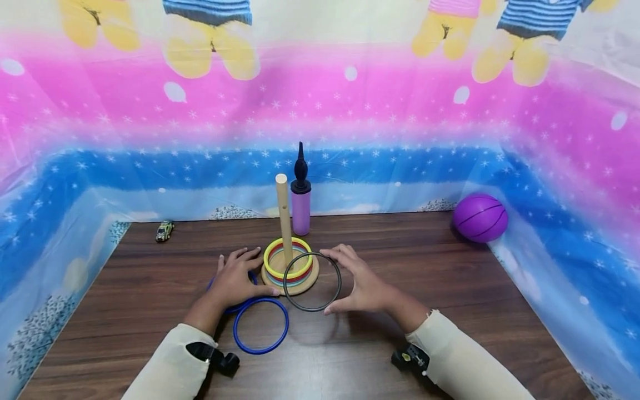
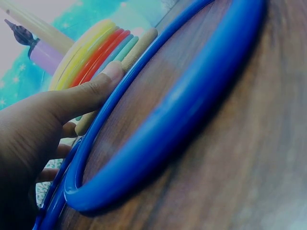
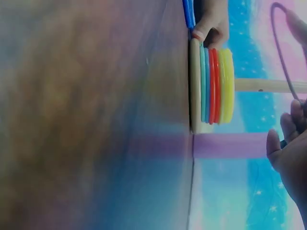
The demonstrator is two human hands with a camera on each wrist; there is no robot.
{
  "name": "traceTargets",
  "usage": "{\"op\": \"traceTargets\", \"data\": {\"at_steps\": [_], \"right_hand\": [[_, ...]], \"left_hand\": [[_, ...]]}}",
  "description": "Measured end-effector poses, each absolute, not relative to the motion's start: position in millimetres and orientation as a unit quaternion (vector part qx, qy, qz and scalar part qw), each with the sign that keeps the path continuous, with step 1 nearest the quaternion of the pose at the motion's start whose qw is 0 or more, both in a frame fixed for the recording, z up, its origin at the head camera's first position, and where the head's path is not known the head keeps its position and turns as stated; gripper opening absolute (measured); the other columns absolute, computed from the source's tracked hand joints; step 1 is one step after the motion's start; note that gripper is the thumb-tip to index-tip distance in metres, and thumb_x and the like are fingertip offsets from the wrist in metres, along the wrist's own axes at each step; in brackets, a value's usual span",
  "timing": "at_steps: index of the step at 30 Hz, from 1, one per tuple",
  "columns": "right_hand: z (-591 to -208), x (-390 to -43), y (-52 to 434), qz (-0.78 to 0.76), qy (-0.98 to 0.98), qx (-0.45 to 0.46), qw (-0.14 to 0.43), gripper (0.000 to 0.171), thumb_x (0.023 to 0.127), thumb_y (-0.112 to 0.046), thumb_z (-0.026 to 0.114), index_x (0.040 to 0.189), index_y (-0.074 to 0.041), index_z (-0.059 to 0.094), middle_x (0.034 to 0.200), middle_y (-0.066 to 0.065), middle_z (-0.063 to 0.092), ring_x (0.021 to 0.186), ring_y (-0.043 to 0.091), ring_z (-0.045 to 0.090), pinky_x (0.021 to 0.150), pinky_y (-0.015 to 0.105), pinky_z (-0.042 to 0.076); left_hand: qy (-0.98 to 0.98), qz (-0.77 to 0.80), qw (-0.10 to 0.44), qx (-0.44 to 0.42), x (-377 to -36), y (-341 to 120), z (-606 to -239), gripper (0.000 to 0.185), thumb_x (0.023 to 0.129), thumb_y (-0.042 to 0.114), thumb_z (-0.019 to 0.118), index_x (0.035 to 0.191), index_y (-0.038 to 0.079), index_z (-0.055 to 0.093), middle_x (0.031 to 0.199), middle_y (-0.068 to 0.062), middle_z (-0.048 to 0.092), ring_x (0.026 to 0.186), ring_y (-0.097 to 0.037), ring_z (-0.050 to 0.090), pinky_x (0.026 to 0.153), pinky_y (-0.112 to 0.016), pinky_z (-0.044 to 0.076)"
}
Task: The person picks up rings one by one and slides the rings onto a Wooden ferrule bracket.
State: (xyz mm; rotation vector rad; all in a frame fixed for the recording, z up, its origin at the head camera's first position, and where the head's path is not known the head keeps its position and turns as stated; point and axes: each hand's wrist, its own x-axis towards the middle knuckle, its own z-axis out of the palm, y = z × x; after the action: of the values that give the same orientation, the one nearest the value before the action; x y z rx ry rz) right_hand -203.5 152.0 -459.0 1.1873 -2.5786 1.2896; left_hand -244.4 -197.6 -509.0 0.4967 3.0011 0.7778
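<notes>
A round wooden base (image 1: 302,288) carries an upright wooden peg (image 1: 283,214) with yellow (image 3: 229,86), red (image 3: 214,86), blue and teal rings stacked around its foot. My left hand (image 1: 236,283) holds the base at its left side, thumb (image 2: 103,84) along the near edge. Between thumb and fingers of my right hand (image 1: 367,286) is a dark ring (image 1: 311,309), raised above the table beside the peg. One blue ring (image 1: 261,352) lies in front of the base. Another blue ring (image 1: 235,309) lies partly hidden under my left hand.
A purple hand pump (image 1: 301,214) with a black nozzle stands behind the peg. At the back right sits a purple ball (image 1: 480,218), and a toy car (image 1: 164,231) is at the back left. A printed cloth (image 1: 320,128) walls the wooden table (image 1: 430,261).
</notes>
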Motion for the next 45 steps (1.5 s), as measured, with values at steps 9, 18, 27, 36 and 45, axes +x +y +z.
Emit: {"op": "traceTargets", "data": {"at_steps": [9, 18, 27, 36, 45], "right_hand": [[-447.7, -207.0, 145.0, 0.424, -0.817, 0.384, 0.074, 0.118, 0.068, -0.023, 0.108, 0.167, -0.011, 0.044, 0.142, 0.01, 0.054, 0.128, 0.022, 0.049, 0.107, 0.043, 0.051], [-432.5, -213.4, 133.5, 0.441, -0.798, 0.391, 0.127, 0.121, 0.063, -0.019, 0.109, 0.165, -0.006, 0.044, 0.157, 0.017, 0.042, 0.134, 0.029, 0.048, 0.104, 0.032, 0.047], [-411.6, -217.8, 118.1, 0.478, -0.768, 0.394, 0.164, 0.118, 0.065, -0.007, 0.107, 0.164, -0.003, 0.043, 0.167, 0.02, 0.031, 0.144, 0.029, 0.037, 0.103, 0.03, 0.041], [-396.1, -224.3, 104.6, 0.469, -0.778, 0.362, 0.21, 0.118, 0.067, -0.015, 0.107, 0.166, -0.009, 0.042, 0.17, 0.018, 0.028, 0.15, 0.03, 0.037, 0.102, 0.036, 0.042], [-381.2, -232.4, 90.2, 0.475, -0.768, 0.348, 0.251, 0.119, 0.067, -0.012, 0.107, 0.165, -0.004, 0.041, 0.17, 0.02, 0.029, 0.157, 0.032, 0.031, 0.105, 0.043, 0.041]], "left_hand": [[0.957, 0.245, 0.004, 0.156, -244.5, -196.9, -509.6, 0.106, 0.077, 0.07, 0.091, 0.162, 0.016, 0.056, 0.174, -0.019, 0.043, 0.163, -0.053, 0.028, 0.125, -0.088, 0.004], [0.957, 0.246, 0.005, 0.156, -244.3, -197.1, -510.2, 0.107, 0.077, 0.071, 0.091, 0.162, 0.016, 0.056, 0.174, -0.019, 0.043, 0.163, -0.052, 0.029, 0.125, -0.088, 0.005], [0.955, 0.249, 0.002, 0.159, -244.3, -197.4, -510.3, 0.108, 0.077, 0.07, 0.091, 0.163, 0.016, 0.055, 0.174, -0.019, 0.043, 0.163, -0.053, 0.029, 0.124, -0.089, 0.005], [0.957, 0.244, 0.004, 0.156, -245.2, -197.0, -509.9, 0.108, 0.077, 0.072, 0.09, 0.161, 0.014, 0.056, 0.173, -0.019, 0.045, 0.163, -0.053, 0.029, 0.124, -0.089, 0.006], [0.957, 0.244, 0.008, 0.155, -246.3, -198.1, -511.8, 0.109, 0.077, 0.074, 0.089, 0.163, 0.017, 0.054, 0.174, -0.019, 0.042, 0.163, -0.053, 0.028, 0.125, -0.089, 0.004]]}}
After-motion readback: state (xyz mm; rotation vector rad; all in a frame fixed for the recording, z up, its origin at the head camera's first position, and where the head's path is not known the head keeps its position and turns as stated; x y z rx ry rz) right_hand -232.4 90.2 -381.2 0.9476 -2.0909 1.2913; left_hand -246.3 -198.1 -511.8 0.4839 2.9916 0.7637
